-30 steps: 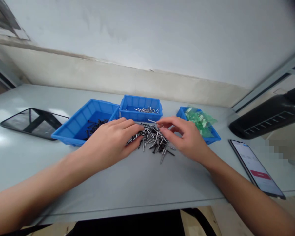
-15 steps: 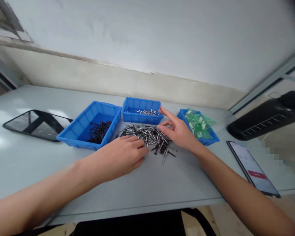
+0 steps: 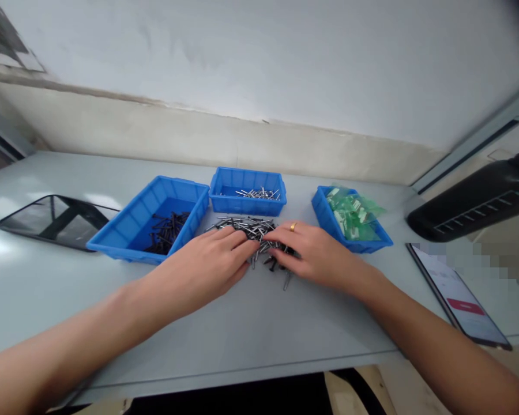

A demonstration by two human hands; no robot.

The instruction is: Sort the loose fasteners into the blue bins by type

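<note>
A heap of mixed dark and silver rivets [image 3: 246, 226] lies on the grey table in front of three blue bins. My left hand [image 3: 207, 262] rests palm down on the heap's left side, fingertips among the rivets. My right hand [image 3: 311, 253], with a gold ring, lies palm down on the heap's right side, fingertips meeting the left hand's. The left blue bin [image 3: 145, 213] holds dark rivets. The middle blue bin [image 3: 247, 191] holds silver rivets. The right blue bin [image 3: 324, 214] holds small green bags. Whether either hand pinches a rivet is hidden.
A dark tablet [image 3: 54, 220] lies at the table's far left. A phone [image 3: 458, 297] with a lit screen lies at the right near the front edge. A black device [image 3: 476, 202] sits at the far right. A wall [image 3: 259, 69] rises right behind the bins.
My right hand has drawn back from the middle bin and come down on the heap. My left hand has shifted slightly up onto the rivets.
</note>
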